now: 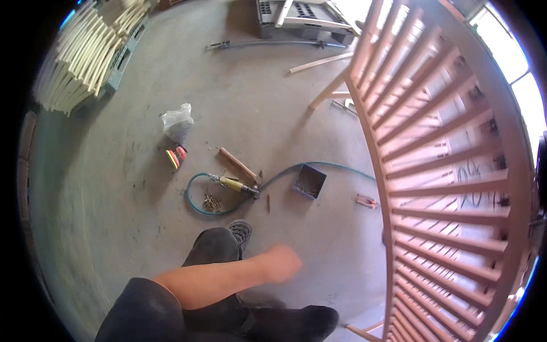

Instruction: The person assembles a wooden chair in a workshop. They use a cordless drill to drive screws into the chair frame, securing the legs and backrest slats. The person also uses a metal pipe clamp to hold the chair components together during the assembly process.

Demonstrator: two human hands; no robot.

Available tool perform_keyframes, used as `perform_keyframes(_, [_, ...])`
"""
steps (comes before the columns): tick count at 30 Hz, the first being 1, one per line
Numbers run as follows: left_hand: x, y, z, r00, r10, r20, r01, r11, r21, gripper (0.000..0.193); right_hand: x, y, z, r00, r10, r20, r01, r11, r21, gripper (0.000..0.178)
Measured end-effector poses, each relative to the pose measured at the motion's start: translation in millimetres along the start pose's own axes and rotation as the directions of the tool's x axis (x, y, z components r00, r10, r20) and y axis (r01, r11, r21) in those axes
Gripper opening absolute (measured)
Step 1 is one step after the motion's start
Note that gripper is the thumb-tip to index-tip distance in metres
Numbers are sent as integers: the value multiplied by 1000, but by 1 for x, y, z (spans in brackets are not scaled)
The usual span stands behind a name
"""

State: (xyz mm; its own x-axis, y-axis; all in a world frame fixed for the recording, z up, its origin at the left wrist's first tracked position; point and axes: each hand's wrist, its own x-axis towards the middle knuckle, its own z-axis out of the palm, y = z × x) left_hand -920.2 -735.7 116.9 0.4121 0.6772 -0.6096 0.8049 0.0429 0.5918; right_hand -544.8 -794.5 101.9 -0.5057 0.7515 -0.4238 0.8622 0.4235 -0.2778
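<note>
My left hand [282, 263] reaches across my legs from the lower left, over the floor. It is smeared by motion, so its fingers cannot be made out, and no thing shows in it. My right hand is out of view. To the right stands a large slatted wooden frame [383, 159], apart from my left hand. On the floor ahead lie a yellow-green air tool [233, 183] on a teal hose [342, 167], a hammer [238, 164], a pile of screws [212, 203] and a dark square box [310, 182] with small pieces in it.
Red-handled pliers [366, 201] lie near the frame's edge. A red sander [177, 156] with a clear bag [178, 121] sits farther left. Curved wooden pieces [80, 62] are stacked at the far left. A long clamp [273, 44] lies before a dark pallet [305, 14].
</note>
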Motion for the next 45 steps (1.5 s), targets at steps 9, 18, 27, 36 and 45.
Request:
perform_keyframes(9, [-116, -75, -15, 855, -320, -407, 80, 858, -508, 42, 121, -262, -311, 924, -342, -169, 325, 938, -124, 30])
perform_keyframes(18, [-251, -74, -99, 663, -626, -410, 180, 665, -724, 39, 297, -380, -610, 747, -358, -560, 204, 925, -319, 41])
perform_keyframes(27, [-297, -243, -256, 513, -854, -87, 411, 334, -848, 33, 507, -405, -626, 894, 97, -438, -69, 994, 79, 98])
perform_keyframes(36, [-292, -430, -522, 334, -938, 92, 354, 34, -934, 22, 600, -417, -644, 922, 361, -138, -294, 888, 354, 77])
perform_keyframes(45, [-141, -619, -697, 581, -805, -118, 542, 491, -682, 40, 658, -422, -648, 667, 742, 69, -588, 466, 661, 71])
